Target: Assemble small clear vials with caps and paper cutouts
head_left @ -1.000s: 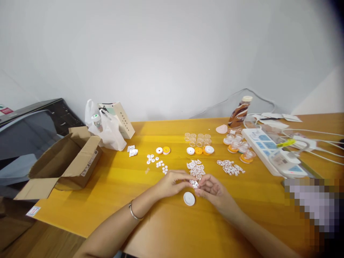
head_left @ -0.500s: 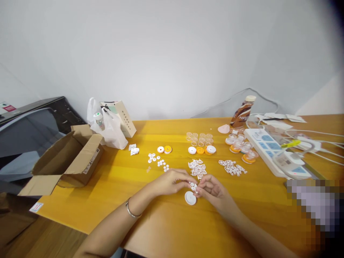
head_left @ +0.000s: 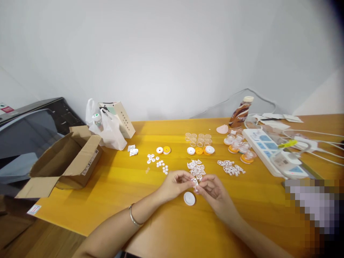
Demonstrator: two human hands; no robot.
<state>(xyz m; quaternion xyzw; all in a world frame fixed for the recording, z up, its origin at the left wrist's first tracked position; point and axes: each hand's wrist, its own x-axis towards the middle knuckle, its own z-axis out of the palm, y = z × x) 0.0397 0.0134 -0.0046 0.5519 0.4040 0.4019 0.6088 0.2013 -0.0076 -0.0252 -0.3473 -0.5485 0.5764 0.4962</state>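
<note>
My left hand (head_left: 174, 184) and my right hand (head_left: 215, 191) meet over the yellow table (head_left: 113, 186), both pinching one small white lattice-shaped plastic piece (head_left: 194, 181) between their fingertips. A white round cap (head_left: 189, 198) lies flat on the table just below the hands. Right behind the fingers lies a heap of the same white lattice pieces (head_left: 196, 167), with a second heap (head_left: 230, 167) further right. A metal bangle sits on my left wrist.
Small white discs (head_left: 157, 162), orange and white caps (head_left: 199, 150) and clear little cups (head_left: 197, 138) lie mid-table. An open cardboard box (head_left: 64, 161) and a white plastic bag (head_left: 107, 129) stand at the left. A power strip (head_left: 274, 154) with cables and a brown bottle (head_left: 240, 112) are at the right.
Both hands stay together on the lattice piece, lifting it slightly and turning it between the fingers. The camera view has shifted a little; the white cap has not moved.
</note>
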